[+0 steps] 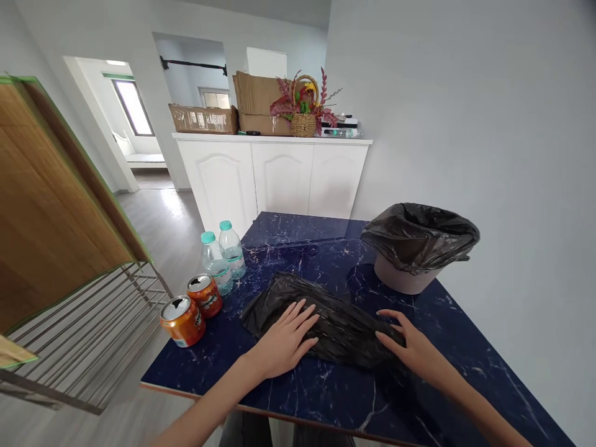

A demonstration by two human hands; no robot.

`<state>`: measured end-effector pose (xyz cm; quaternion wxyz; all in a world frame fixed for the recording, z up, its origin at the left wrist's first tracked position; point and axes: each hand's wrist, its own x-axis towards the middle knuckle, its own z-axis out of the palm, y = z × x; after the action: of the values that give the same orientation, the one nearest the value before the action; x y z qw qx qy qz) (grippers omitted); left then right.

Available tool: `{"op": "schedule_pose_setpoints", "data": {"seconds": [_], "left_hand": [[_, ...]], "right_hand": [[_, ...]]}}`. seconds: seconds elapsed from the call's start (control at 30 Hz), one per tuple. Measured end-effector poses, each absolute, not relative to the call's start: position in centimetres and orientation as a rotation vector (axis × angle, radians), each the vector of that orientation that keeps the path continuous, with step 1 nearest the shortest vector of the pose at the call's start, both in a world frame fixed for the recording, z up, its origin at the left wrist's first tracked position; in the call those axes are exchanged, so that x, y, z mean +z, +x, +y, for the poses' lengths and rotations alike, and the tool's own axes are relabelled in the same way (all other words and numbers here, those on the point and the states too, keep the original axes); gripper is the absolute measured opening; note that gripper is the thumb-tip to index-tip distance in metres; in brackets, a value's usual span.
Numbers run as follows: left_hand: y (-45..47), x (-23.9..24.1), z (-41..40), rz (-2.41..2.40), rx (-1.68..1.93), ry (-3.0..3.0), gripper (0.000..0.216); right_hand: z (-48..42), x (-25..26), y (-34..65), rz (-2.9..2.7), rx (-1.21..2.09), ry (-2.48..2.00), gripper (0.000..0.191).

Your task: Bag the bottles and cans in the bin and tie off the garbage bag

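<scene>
A black plastic bag (344, 323) lies flattened and crumpled across the dark blue marbled table (307, 403) in front of me. My left hand (291, 338) rests palm down on its left part, fingers stretched out and slightly spread. At the bag's right end, my right hand (405, 344) touches the plastic with fingertips and thumb apart; its other fingers are partly hidden. Left of the bag stand two orange drink cans (183, 321), their tops opened, and behind them two clear bottles (216, 264) with teal caps.
A light-coloured bin (405, 277) lined with a black bag (421, 239) stands at the table's right side by the wall. To the left is a metal rack (97, 335) with a wooden board (56, 211). A white cabinet (284, 174) bearing cardboard boxes and a flower basket (304, 124) stands behind.
</scene>
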<state>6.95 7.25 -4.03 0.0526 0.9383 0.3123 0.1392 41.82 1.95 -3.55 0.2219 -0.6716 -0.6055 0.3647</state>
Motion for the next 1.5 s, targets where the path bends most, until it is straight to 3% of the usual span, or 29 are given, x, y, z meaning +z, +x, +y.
{"op": "schedule_pose_setpoints", "data": {"seconds": [0.23, 0.33, 0.43, 0.53, 0.7, 0.77, 0.9, 1.03, 1.17, 1.37, 1.5], "left_hand": [[10.1, -4.0, 3.6, 0.662, 0.409, 2.806, 0.057], [11.3, -4.2, 2.1, 0.484, 0.396, 2.851, 0.055], [11.9, -4.5, 1.1, 0.39, 0.398, 2.913, 0.04], [11.0, -4.6, 0.1, 0.442, 0.422, 2.939, 0.025], [6.0, -4.0, -2.8, 0.79, 0.771, 2.806, 0.014], [4.1, -3.6, -4.0, 0.953, 0.92, 2.698, 0.014], [3.5, -3.4, -4.4, 0.916, 0.913, 2.671, 0.029], [5.1, -3.9, -3.2, 0.681, 0.694, 2.726, 0.062], [5.8, -5.0, -2.8, 0.757, 0.608, 2.656, 0.068], [6.2, -5.2, -2.5, 0.924, 0.795, 2.357, 0.017], [5.9, -3.4, -2.2, 1.107, 0.824, 2.059, 0.021]], "right_hand": [[-5.2, 5.0, 38.7, -1.305, 1.552, -1.598, 0.079], [-5.3, 6.1, 36.7, -1.07, 1.645, -1.459, 0.06], [-2.6, 5.7, 34.1, -1.032, 1.675, -1.248, 0.039], [1.5, 4.3, 31.3, -1.086, 1.705, -1.142, 0.029], [4.8, 1.1, 29.0, -1.238, 1.695, -1.235, 0.055], [4.2, -0.1, 29.1, -1.502, 1.351, -1.34, 0.058], [2.8, -2.1, 29.9, -2.154, 0.512, -1.212, 0.039], [3.8, -4.7, 29.7, -2.579, 0.206, -1.024, 0.051], [5.1, -6.7, 29.1, -2.665, 0.274, -1.115, 0.056], [2.8, -2.3, 31.2, -2.562, 0.633, -1.134, 0.059], [0.0, 0.3, 34.2, -2.59, 0.855, -1.042, 0.086]]}}
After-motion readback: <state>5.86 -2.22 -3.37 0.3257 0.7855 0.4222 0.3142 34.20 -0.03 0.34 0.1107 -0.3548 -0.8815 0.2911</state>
